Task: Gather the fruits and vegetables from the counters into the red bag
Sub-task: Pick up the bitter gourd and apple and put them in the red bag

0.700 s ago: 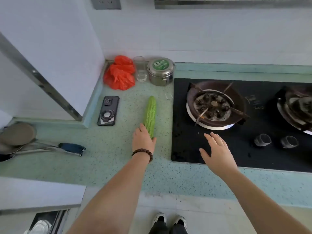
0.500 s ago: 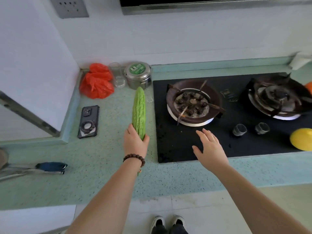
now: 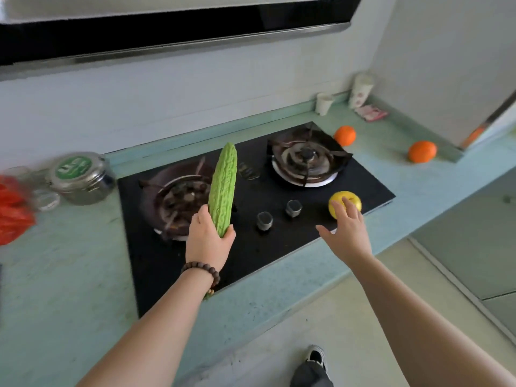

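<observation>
My left hand [image 3: 210,241] grips the lower end of a bumpy green bitter gourd [image 3: 222,189], held upright above the left burner. My right hand [image 3: 346,230] is open with fingers spread, its fingertips at a yellow fruit [image 3: 341,201] on the black hob's front right corner. Two oranges lie on the counter to the right: one [image 3: 345,135] beside the right burner, the other [image 3: 422,151] farther right. The red bag [image 3: 12,212] sits crumpled at the far left edge, partly cut off.
A black gas hob [image 3: 279,247] with two burners and two knobs [image 3: 264,220] fills the green counter's middle. A steel lidded pot [image 3: 81,178] and a glass stand left of it. Paper cups [image 3: 360,90] and a pink packet are at the back right. An extractor hood hangs above.
My left hand lifted the bitter gourd off the counter and carried it over the hob. The view swung right, and my right hand reached to the yellow fruit.
</observation>
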Demonstrator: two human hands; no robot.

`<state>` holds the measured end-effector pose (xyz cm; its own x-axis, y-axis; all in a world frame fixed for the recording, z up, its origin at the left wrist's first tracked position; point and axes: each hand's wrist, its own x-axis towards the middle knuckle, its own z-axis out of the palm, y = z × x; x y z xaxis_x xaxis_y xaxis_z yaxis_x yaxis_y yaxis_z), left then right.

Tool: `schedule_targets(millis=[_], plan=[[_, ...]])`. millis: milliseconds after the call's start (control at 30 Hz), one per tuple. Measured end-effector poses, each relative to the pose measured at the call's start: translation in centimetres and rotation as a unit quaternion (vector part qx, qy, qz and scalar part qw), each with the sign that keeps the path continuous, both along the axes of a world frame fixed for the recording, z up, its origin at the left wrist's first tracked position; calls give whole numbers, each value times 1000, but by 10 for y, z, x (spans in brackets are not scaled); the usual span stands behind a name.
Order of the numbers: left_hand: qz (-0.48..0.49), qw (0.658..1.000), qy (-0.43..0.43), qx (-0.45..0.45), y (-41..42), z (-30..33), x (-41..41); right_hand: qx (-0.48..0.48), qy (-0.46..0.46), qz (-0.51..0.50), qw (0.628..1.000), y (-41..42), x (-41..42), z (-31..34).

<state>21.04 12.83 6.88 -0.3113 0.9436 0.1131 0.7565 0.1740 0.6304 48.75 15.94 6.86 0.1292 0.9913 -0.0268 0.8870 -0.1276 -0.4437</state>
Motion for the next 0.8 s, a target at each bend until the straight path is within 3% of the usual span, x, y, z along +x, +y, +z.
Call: schedule_targets(millis=[400, 800], plan=[[55, 998, 28, -24, 54, -14, 134, -77, 96, 65, 990, 91, 93, -46], [39, 998, 41, -20, 73, 0, 179, -25, 183, 66, 981, 86, 116, -34]])
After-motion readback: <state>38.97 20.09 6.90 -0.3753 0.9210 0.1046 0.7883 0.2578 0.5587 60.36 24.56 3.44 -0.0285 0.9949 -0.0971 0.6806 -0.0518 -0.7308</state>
